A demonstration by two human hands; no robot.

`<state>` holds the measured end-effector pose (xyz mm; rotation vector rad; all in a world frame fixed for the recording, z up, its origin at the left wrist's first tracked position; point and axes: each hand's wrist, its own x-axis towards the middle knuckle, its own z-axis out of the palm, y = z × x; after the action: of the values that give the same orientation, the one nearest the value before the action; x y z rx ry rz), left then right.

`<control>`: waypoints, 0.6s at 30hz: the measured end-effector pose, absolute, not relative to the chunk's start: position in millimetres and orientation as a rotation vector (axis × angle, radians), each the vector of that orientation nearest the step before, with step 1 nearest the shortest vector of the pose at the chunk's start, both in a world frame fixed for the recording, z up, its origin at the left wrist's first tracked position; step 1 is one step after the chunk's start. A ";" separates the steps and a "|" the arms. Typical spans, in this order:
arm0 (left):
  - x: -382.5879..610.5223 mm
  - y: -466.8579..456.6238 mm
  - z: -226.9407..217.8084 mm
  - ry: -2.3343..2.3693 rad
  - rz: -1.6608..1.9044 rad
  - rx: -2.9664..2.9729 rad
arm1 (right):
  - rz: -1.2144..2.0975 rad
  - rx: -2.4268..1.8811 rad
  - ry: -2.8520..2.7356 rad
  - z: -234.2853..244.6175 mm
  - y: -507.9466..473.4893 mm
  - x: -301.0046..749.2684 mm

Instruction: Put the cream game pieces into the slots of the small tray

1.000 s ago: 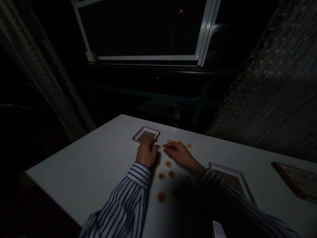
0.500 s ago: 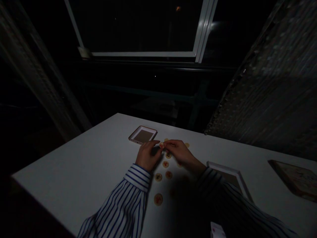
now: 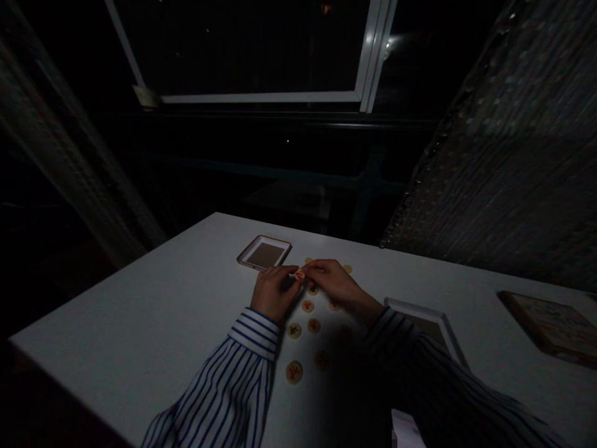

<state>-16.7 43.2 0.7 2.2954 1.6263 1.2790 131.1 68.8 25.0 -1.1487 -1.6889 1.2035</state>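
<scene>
Left hand [image 3: 273,292] and right hand [image 3: 333,283] meet fingertip to fingertip over the middle of the tabletop [image 3: 153,323]. Both pinch one red-marked disc [image 3: 300,274] between thumb and forefinger, the other fingers curled in.

Change over the last second: the fingertips were down at the surface beside the scattered pieces. Now the disc is raised clear of the tabletop, tilted so its marked face shows. It is picked up and in hand, shared between both hands. It has not been set down anywhere.

Near edge: a white card [image 3: 405,429] in shadow by the right sleeve, barely readable.

Moving out: loose discs lie flat in the gap between the two striped sleeves. The largest-looking one [image 3: 293,371] is nearest. Then comes a dark-marked one [image 3: 293,330] with a red-marked neighbour [image 3: 313,325] just beside it, then another [image 3: 307,305] under the hands. All keep the same layout as a second ago.

Right of the right sleeve: a white-rimmed frame [image 3: 448,339], part hidden by the arm. Towards the right edge: a wooden board [image 3: 550,326], well apart.

Beyond the hands, towards the far edge: a shallow tray [image 3: 243,257], nothing visible in it, near the left fingertips but not touched. A couple more discs [image 3: 347,269] lie behind the right hand.

Past the tabletop: a dark window [image 3: 261,98]. The light is too poor for detail.
</scene>
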 end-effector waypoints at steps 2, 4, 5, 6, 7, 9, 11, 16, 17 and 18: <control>-16.2 42.5 2.5 1.650 1.248 2.279 | 1.187 -1.155 -1.670 24.1 70.4 132.2; -16.3 42.4 3.4 1.674 1.201 2.270 | 1.158 -1.167 -1.639 24.5 71.5 133.1; -16.5 42.5 3.4 1.688 1.171 2.270 | 1.144 -1.181 -1.623 25.3 71.7 133.5; -16.6 42.6 3.3 1.701 1.135 2.273 | 1.128 -1.194 -1.608 26.3 71.8 133.9; -16.7 42.7 3.1 1.713 1.099 2.279 | 1.112 -1.207 -1.595 27.3 71.9 134.4; -16.5 42.6 2.4 1.741 1.020 2.295 | 1.081 -1.227 -1.574 28.8 72.6 135.6; -15.8 42.1 1.8 1.776 0.931 2.314 | 1.045 -1.237 -1.552 28.9 74.5 137.2; -13.0 40.5 1.1 1.868 0.744 2.352 | 0.992 -1.205 -1.516 25.1 80.1 139.9; -12.4 40.2 1.2 1.876 0.714 2.362 | 0.988 -1.201 -1.518 24.5 80.6 139.9; -11.8 40.0 1.5 1.884 0.689 2.371 | 0.983 -1.201 -1.521 24.0 80.7 139.8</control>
<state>-11.8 40.0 1.5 2.3706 1.8841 0.6887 139.8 80.7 24.0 -1.2012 -1.5210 0.9831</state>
